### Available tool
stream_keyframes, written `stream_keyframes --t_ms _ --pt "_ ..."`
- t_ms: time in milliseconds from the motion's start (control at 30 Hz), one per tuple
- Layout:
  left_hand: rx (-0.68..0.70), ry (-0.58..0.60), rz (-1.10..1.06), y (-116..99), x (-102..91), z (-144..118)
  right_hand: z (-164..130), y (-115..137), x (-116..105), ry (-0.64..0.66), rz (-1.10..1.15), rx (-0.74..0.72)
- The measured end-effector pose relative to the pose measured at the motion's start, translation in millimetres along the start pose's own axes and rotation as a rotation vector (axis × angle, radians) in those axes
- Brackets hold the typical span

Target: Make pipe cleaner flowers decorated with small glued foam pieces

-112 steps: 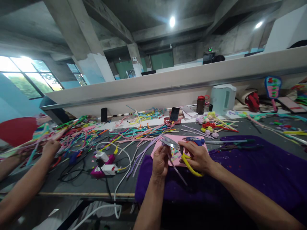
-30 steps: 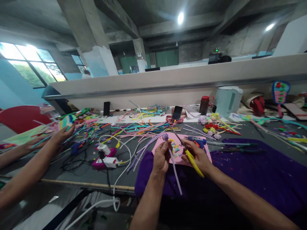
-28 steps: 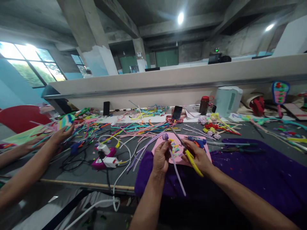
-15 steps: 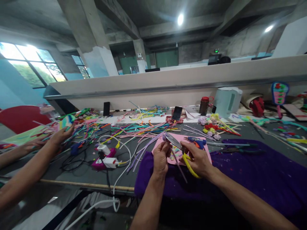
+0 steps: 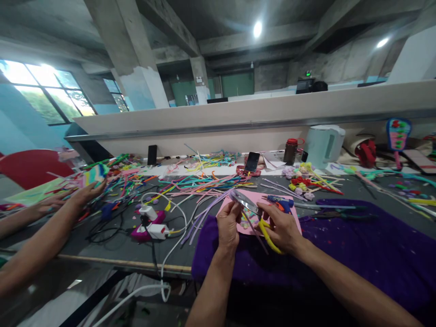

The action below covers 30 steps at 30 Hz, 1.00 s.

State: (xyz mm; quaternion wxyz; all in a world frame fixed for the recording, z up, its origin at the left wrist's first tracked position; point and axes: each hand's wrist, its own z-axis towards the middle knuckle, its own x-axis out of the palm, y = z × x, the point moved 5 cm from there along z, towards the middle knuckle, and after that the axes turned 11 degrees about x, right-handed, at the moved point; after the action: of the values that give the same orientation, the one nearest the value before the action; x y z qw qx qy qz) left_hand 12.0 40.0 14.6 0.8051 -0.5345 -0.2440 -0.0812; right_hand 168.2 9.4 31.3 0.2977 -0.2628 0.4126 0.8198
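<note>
My left hand (image 5: pixel 227 225) pinches a lilac pipe cleaner (image 5: pixel 252 227) whose loose end slants down to the right over the purple cloth (image 5: pixel 357 245). My right hand (image 5: pixel 281 227) grips yellow-handled scissors (image 5: pixel 264 230); their metal blades (image 5: pixel 243 202) point up-left and meet the pipe cleaner just above my left fingers. Both hands hover over a pink foam sheet (image 5: pixel 293 218) with small coloured pieces on it. A blue glue gun (image 5: pixel 279 202) lies on the sheet just beyond my right hand.
Heaps of coloured pipe cleaners (image 5: pixel 190 181) cover the grey table. A power strip (image 5: pixel 150 225) with white cables lies left of me. Another person's hands (image 5: pixel 86 190) work at the far left. A phone (image 5: pixel 251 161), jar (image 5: pixel 290 151) and kettle (image 5: pixel 322 145) stand at the back.
A second ago I held the pipe cleaner upright with its coiled tip up and the scissors lowered. Now the scissor blades are raised against the pipe cleaner by my left fingers.
</note>
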Motion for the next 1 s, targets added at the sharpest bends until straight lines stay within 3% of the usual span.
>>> stream_keyframes --t_ms 433,1000 --pt "0.053 -0.022 0.044 0.1 -1.8 -0.3 0.1 -4.5 3.0 -0.004 0.016 0.027" --pt "0.076 0.051 0.07 -4.1 1.7 -0.7 1.4 -6.7 1.5 0.005 0.05 0.026"
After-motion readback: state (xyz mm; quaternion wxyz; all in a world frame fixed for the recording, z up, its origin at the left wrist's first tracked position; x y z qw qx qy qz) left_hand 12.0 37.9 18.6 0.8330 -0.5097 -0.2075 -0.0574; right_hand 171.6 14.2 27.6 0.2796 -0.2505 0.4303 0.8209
